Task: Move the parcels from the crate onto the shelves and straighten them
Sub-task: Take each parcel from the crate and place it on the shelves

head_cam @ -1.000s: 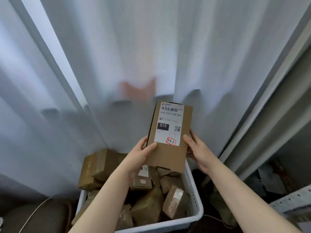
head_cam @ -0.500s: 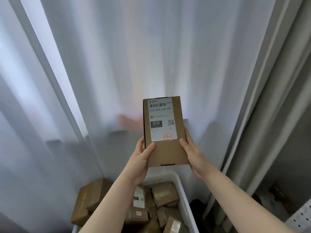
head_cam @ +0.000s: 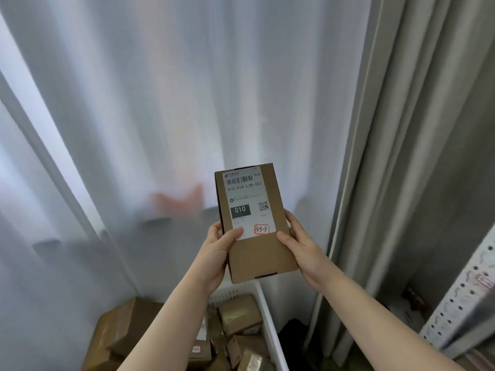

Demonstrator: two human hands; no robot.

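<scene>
left hand (head_cam: 214, 250) and right hand (head_cam: 301, 246) are both gripping one parcel (head_cam: 258, 259) over the crate (head_cam: 268, 317), probably checking its label; next it's going to the shelf (head_cam: 459, 303)

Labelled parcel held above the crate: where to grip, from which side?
Grip the labelled parcel by its long side edges, lower half, coming in from left and right, as the left hand and right hand do. It is flat, narrow and upright, so a side grip spans it.

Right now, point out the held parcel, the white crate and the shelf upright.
held parcel (head_cam: 263, 259): head view, bare cardboard below label.
white crate (head_cam: 270, 330): head view, right rim.
shelf upright (head_cam: 460, 298): head view, perforated strip.
</scene>
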